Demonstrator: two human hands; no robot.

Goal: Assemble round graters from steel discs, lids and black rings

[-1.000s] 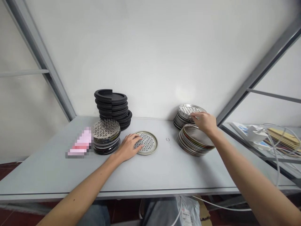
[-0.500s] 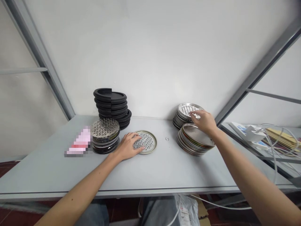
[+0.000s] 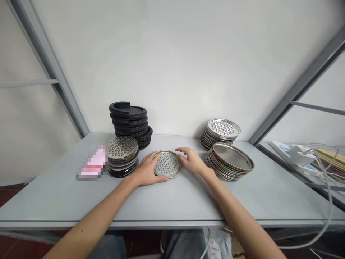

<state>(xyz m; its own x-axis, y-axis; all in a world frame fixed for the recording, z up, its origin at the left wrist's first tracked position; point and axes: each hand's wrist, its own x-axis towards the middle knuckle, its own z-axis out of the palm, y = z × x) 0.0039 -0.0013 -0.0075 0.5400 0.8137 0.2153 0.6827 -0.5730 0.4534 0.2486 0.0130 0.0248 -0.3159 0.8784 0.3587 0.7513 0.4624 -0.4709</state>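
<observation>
A round metal grater plate [image 3: 168,164] with rows of raised teeth lies flat on the table in front of me. Along its left edge rests my left hand [image 3: 149,169], thumb spread away from the fingers at the near rim. My right hand [image 3: 191,159] is at the plate's right edge, fingers apart and nothing gripped between them. Whether either hand presses on the rim I cannot tell. Just left of my left hand stands a stack of patterned metal discs [image 3: 122,149]. Beyond my right forearm is a tilted stack of smooth metal discs [image 3: 231,158].
Black ring-shaped holders [image 3: 129,117] are piled against the wall at back left. Another stack of grater plates [image 3: 223,128] stands at back right. A blurred pink item [image 3: 94,162] lies at the left. White cables [image 3: 326,180] hang beside the table's right side.
My right hand has come left and nearer, from over the right-hand stacks to the grater plate's right edge. My left hand stays at the plate. The small ring on the table is now hidden.
</observation>
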